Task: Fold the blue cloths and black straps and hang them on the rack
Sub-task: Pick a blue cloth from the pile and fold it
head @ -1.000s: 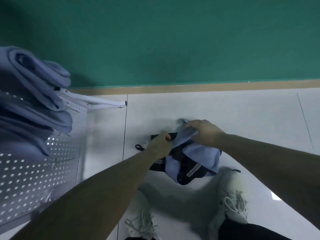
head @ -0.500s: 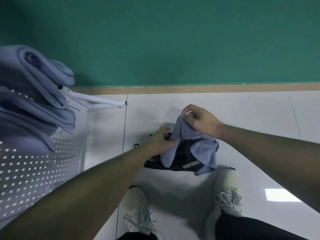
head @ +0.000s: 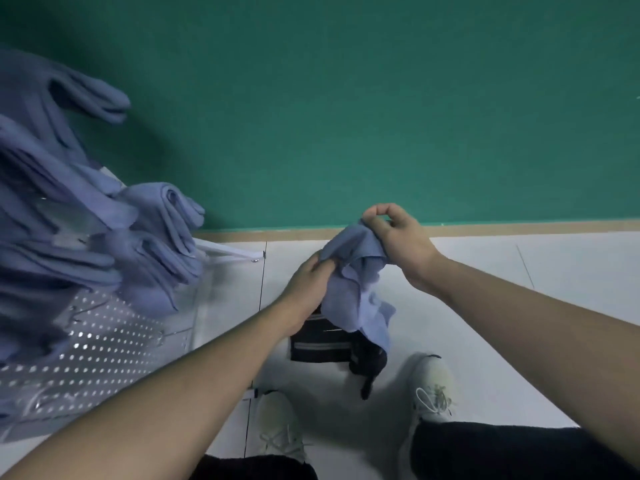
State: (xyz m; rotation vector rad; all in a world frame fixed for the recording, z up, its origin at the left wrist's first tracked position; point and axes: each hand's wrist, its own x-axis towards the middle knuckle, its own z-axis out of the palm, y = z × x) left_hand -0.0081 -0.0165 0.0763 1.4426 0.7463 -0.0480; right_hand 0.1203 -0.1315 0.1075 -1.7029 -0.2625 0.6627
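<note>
Holding a crumpled blue fleece cloth (head: 360, 289) in both hands, lifted above the white tiled floor (head: 519, 306). Left hand (head: 308, 289) grip: fingers curled into the cloth's left edge, pinching it. Right hand (head: 398, 237) grip: thumb and forefinger closed in a ring on the cloth's top corner, other fingers curled over the fabric. Cloth hangs bunched between the two hands, lower end draping over the pile below.

Under it on the floor: black straps with pale stripes (head: 329, 348), lying in a loose heap, one dark end trailing toward the right shoe. Can't tell whether the left hand touches the straps.

White perforated metal rack (head: 104, 348) at left, near the green wall (head: 346, 98). Several folded blue cloths (head: 156, 230) already hang from its pegs, stacked in rows; upper ones blurred. White bracket arm of the rack sticks out toward the floor seam.

Two white laced sneakers (head: 433, 393) and dark trouser legs at bottom, either side of the strap heap.
</note>
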